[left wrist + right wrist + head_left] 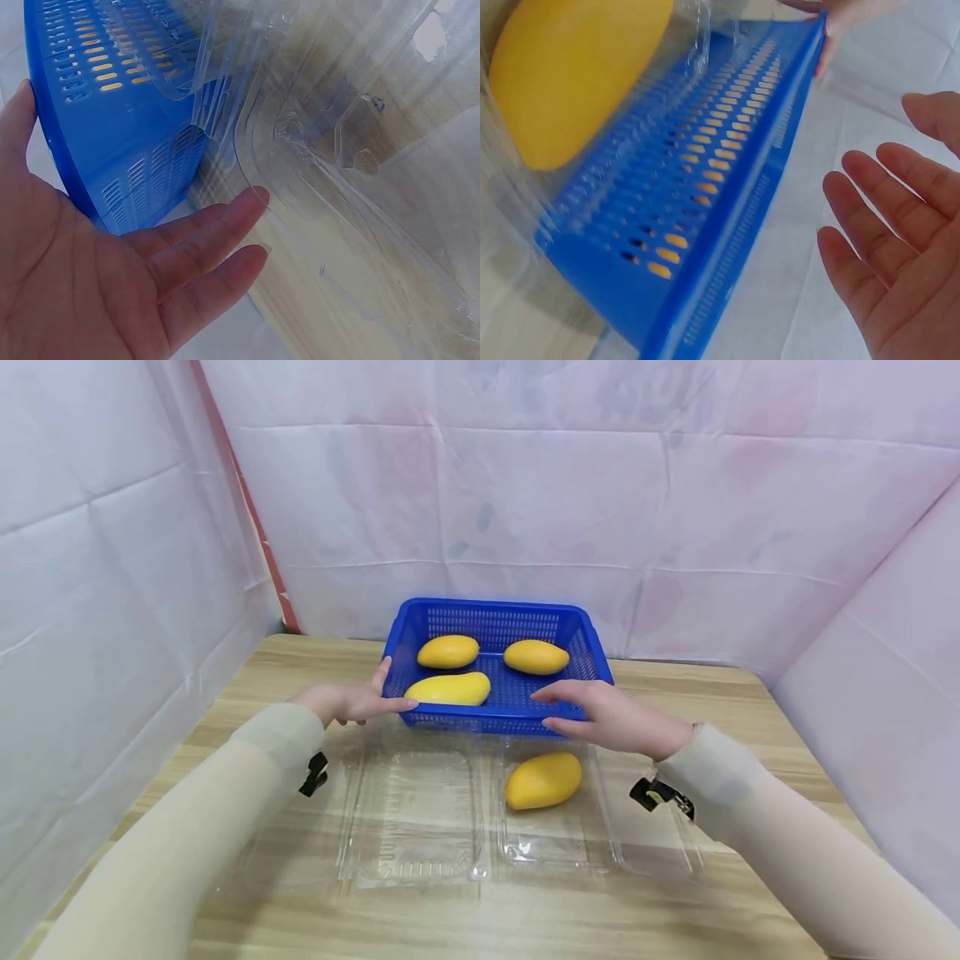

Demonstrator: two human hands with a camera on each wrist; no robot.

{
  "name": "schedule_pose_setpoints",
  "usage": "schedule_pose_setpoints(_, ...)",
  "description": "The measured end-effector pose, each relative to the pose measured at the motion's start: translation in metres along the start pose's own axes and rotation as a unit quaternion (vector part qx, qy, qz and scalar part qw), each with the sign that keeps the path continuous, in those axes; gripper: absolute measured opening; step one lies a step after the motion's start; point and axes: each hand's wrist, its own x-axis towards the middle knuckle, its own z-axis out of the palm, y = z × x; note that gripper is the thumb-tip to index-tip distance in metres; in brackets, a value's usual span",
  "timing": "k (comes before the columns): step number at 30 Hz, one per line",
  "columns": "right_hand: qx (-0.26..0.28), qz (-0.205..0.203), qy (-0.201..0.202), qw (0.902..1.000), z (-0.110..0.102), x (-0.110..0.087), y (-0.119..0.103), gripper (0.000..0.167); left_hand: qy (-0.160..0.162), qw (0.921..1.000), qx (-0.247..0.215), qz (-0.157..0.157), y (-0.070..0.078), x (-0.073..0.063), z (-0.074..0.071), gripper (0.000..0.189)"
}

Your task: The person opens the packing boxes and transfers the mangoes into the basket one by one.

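Note:
A blue plastic basket (487,712) holds three yellow mangoes: one at the back left (448,652), one at the back right (536,657) and one at the front left (450,689). At its front left corner my left hand (351,701) rests with spread fingers, thumb and index at the rim. My right hand (613,718) hovers over the front right of the basket, fingers loosely bent and holding nothing. In the right wrist view its palm and relaxed fingers (889,217) show apart from the basket wall. Another mango (543,781) lies in a clear plastic container (551,852) before the basket.
A second clear container (420,810) stands to the left of the one with the mango, with transparent lids spread out at the sides. All stand on a wood-grain table (465,927). White cloth (555,502) hangs behind and at both sides.

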Motion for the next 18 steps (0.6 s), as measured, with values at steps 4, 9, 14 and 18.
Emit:
schedule_pose_setpoints(4,-0.005,-0.019,-0.018,0.9996,0.01,0.001,-0.001,0.036,0.001,1.0,0.0,-0.006,0.0,0.0,0.0,0.109)
schedule_pose_setpoints(9,-0.01,-0.03,-0.039,0.9987,0.022,0.002,-0.001,0.036,0.002,1.0,-0.005,-0.004,-0.001,0.001,0.001,0.109)
schedule_pose_setpoints(14,-0.02,-0.024,-0.094,0.9951,0.034,0.001,0.003,0.039,0.004,1.0,-0.002,-0.003,0.001,0.001,0.0,0.109)
schedule_pose_setpoints(18,-0.03,-0.021,-0.144,0.9889,0.044,-0.001,0.005,0.047,0.003,1.0,-0.003,-0.002,0.0,0.001,0.0,0.11)
